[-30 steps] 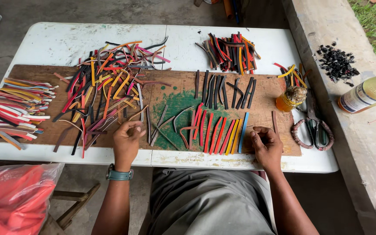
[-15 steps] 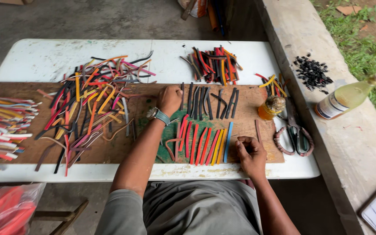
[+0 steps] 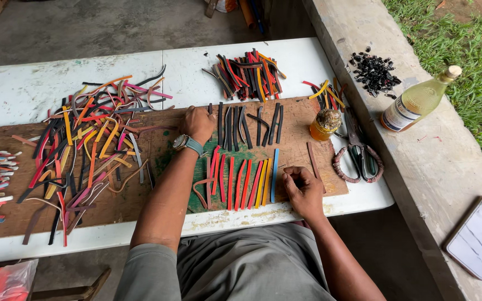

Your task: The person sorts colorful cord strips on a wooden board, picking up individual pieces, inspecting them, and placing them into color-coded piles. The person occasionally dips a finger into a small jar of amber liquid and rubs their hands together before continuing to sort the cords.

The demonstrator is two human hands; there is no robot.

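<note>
White folding table [image 3: 319,61], brown board [image 3: 140,206]: your left hand [image 3: 198,124] curled beside upright black strips [image 3: 249,124]; right hand [image 3: 302,187] loosely closed, contents unclear; white-labelled yellow glass bottle [image 3: 417,101] on concrete ledge [image 3: 419,161].

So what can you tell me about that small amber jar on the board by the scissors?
The small jar looks like glass filled with amber-yellow liquid, topped by a rough, crusted golden lid. It stands upright near the right end of the wooden board, just right of a row of dark strips and left of the scissors. A few coloured strips lie behind it. Neither hand touches it.
</note>
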